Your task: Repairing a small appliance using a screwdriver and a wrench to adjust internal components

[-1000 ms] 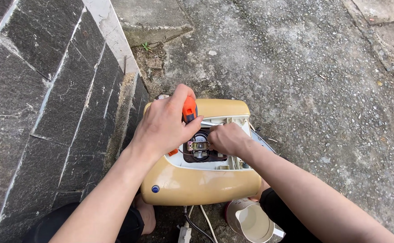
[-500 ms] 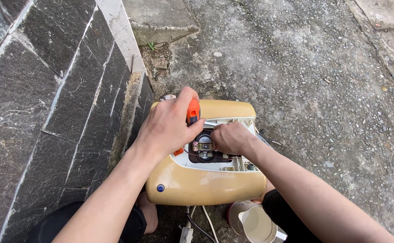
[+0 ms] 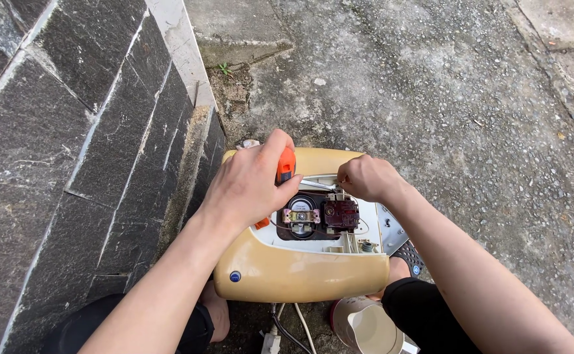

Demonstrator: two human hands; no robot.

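Note:
A cream-yellow appliance housing (image 3: 300,272) lies on the concrete ground with its top opened, showing a round black part (image 3: 302,211) and a dark brown switch block (image 3: 341,213) inside. My left hand (image 3: 251,183) grips an orange-handled screwdriver (image 3: 286,164), whose metal shaft (image 3: 317,185) points right across the opening. My right hand (image 3: 364,177) pinches at the far edge of the opening, right at the screwdriver's tip; what its fingers hold is hidden.
A dark stone-tiled wall (image 3: 70,144) rises close on the left. A white plastic cup (image 3: 369,328) stands below the housing near my knee. Cables (image 3: 287,328) run out from under the housing. A sandal (image 3: 408,255) shows beside the housing. Rough concrete (image 3: 464,98) spreads to the right.
My right hand has moved from the middle of the opening up to its far edge, uncovering the round part and switch block. My left hand stays on the screwdriver.

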